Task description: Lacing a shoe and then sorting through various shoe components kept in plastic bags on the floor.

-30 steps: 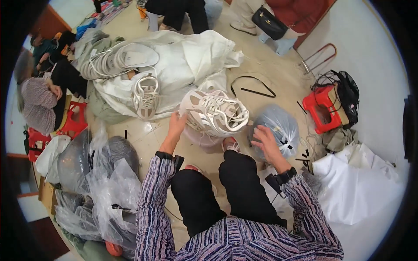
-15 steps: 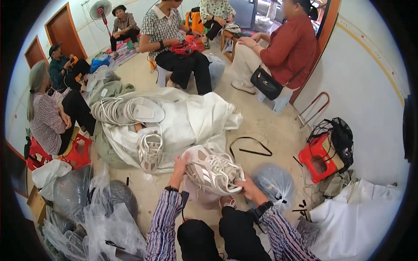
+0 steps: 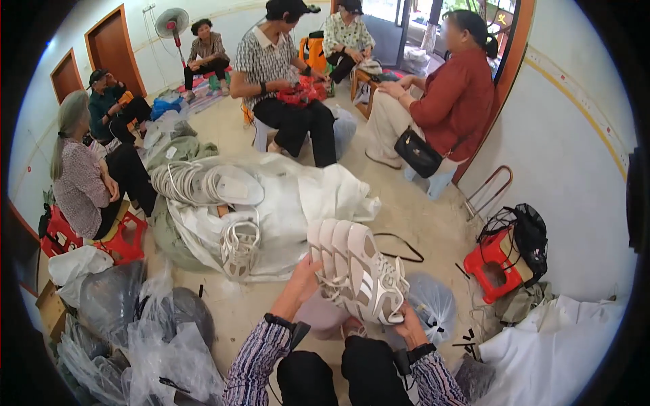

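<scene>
Between my hands, above my knees, is a nested stack of beige and white lace-up sneaker uppers (image 3: pixel 355 271), tilted with the toes up and fanned apart. My left hand (image 3: pixel 308 279) is closed on the toe side at the left. At the lower right, my right hand (image 3: pixel 411 326) grips the heel opening of the nearest upper. Ahead to the left, a single similar upper (image 3: pixel 239 250) lies by the edge of a white sheet (image 3: pixel 298 186). Farther back on that sheet rests a long nested row of pale uppers (image 3: pixel 206 183).
Stuffed clear plastic bags (image 3: pixel 172 358) crowd the left, and a tied bag (image 3: pixel 431 304) stands beside my right hand. A red stool (image 3: pixel 491 271) with a black bag is at right, near white cloth (image 3: pixel 555 345). Several people sit around, including one in a red top (image 3: pixel 455 101).
The stack has swung from lying nearly level to toes up, with several toes now showing fanned apart. Both hands have shifted right and lower. The head view has moved slightly.
</scene>
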A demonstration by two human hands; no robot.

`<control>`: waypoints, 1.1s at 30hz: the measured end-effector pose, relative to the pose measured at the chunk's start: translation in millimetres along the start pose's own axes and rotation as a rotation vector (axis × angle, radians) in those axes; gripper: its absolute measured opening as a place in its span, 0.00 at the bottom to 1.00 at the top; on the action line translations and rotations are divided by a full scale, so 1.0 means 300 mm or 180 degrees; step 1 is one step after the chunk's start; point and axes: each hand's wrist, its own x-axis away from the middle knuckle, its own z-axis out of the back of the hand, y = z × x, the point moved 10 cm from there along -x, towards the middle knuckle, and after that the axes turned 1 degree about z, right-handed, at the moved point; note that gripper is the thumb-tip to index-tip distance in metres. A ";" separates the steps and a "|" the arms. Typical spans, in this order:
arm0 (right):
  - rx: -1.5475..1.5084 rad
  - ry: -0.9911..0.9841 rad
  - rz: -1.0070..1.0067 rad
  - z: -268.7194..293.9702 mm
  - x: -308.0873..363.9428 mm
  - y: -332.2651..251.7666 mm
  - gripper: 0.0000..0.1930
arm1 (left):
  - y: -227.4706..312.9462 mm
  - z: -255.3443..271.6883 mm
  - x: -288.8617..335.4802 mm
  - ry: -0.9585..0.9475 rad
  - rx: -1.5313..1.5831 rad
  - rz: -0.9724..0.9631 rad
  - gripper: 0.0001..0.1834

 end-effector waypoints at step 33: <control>0.1207 -0.0395 -0.0721 -0.355 -0.070 0.027 0.28 | 0.193 0.012 0.175 0.1064 -0.0309 -0.0567 0.11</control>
